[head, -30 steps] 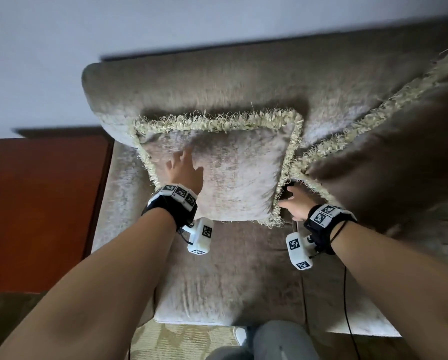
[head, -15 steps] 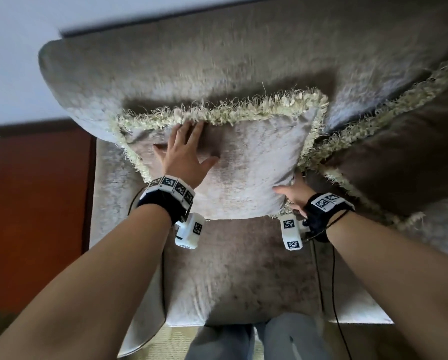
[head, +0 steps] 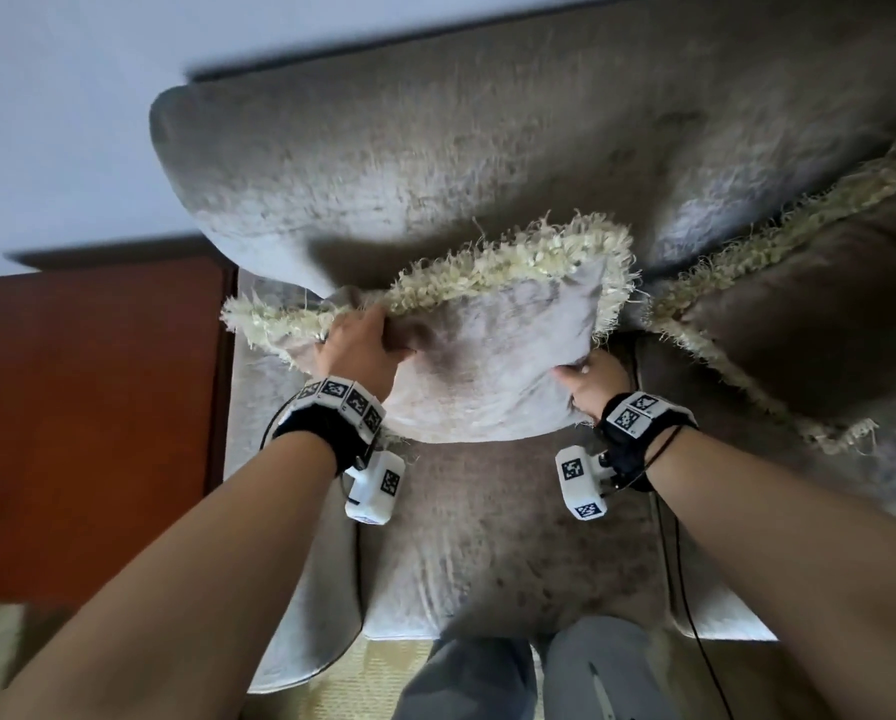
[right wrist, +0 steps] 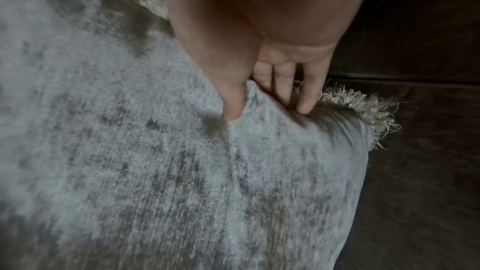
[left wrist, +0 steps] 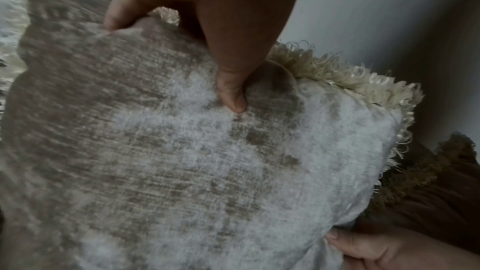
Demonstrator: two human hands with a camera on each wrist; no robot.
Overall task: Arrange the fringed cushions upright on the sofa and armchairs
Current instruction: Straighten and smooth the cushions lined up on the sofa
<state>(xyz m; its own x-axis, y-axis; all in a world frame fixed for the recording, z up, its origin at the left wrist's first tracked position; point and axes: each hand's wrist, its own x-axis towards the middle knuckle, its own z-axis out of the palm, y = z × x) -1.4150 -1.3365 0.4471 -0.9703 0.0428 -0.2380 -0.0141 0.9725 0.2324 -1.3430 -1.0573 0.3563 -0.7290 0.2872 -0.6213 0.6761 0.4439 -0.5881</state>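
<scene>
Both hands, left hand (head: 355,350) and right hand (head: 591,379), grasp the grey cushion (head: 487,366) above the seat (head: 487,537); releasing crooked risks it slumping against the brown cushion (head: 799,324).

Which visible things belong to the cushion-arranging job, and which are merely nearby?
Job:
pale fringed cushion, gripped by left hand and right hand
darker fringed cushion, beside it
sofa

Nearby:
wooden side table
patterned rug

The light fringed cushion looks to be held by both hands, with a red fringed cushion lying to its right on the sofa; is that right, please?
Not quite: the cushion to its right is brown, not red, as the head view shows. The light fringed cushion is indeed held by the left hand and right hand.
</scene>
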